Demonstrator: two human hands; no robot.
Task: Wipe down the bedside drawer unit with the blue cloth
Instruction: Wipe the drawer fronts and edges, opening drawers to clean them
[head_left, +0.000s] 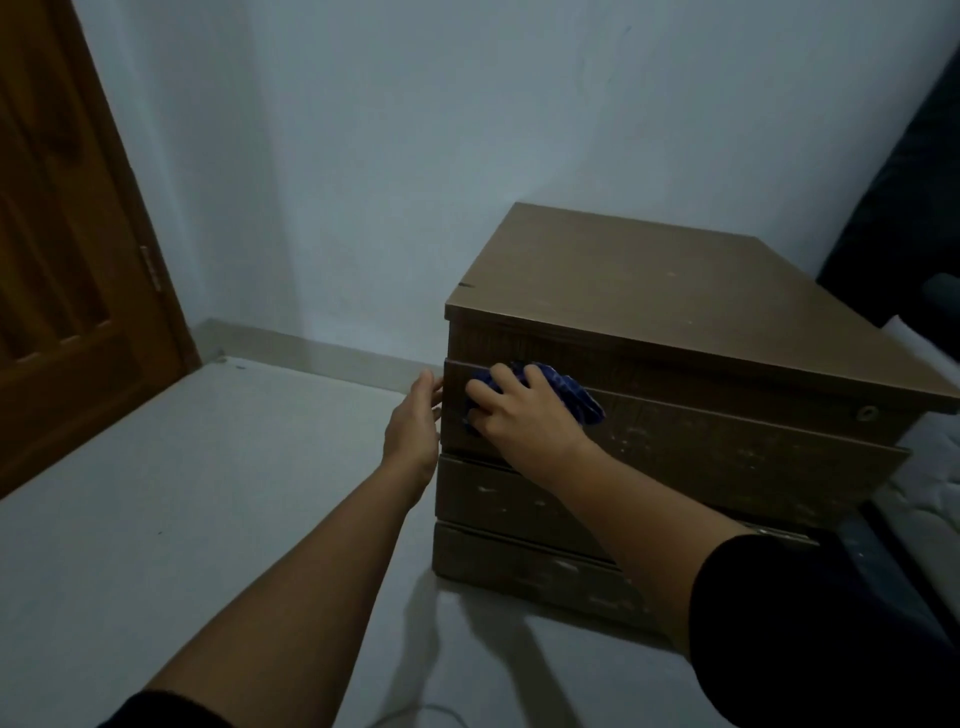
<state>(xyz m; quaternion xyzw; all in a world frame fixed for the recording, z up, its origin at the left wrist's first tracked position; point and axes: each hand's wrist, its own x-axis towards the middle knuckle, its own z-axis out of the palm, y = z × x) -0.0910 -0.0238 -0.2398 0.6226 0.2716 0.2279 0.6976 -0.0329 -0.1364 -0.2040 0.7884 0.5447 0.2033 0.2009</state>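
Note:
A brown wooden drawer unit (670, 291) with three drawer fronts stands on the pale floor against the wall. My right hand (524, 415) grips a bunched blue cloth (576, 392) and presses it against the left end of the top drawer front. My left hand (415, 426) lies flat with straight fingers against the unit's left side, at the height of the top drawer. White scuffs mark the drawer fronts, and a small round fitting (866, 413) sits at the right end of the top drawer.
A wooden door (67, 249) stands at the left. A dark bed frame and headboard (904, 218) with a white mattress edge flank the unit on the right. Pale floor (208, 493) spreads to the left of the unit. A thin white cable (415, 713) lies near the bottom edge.

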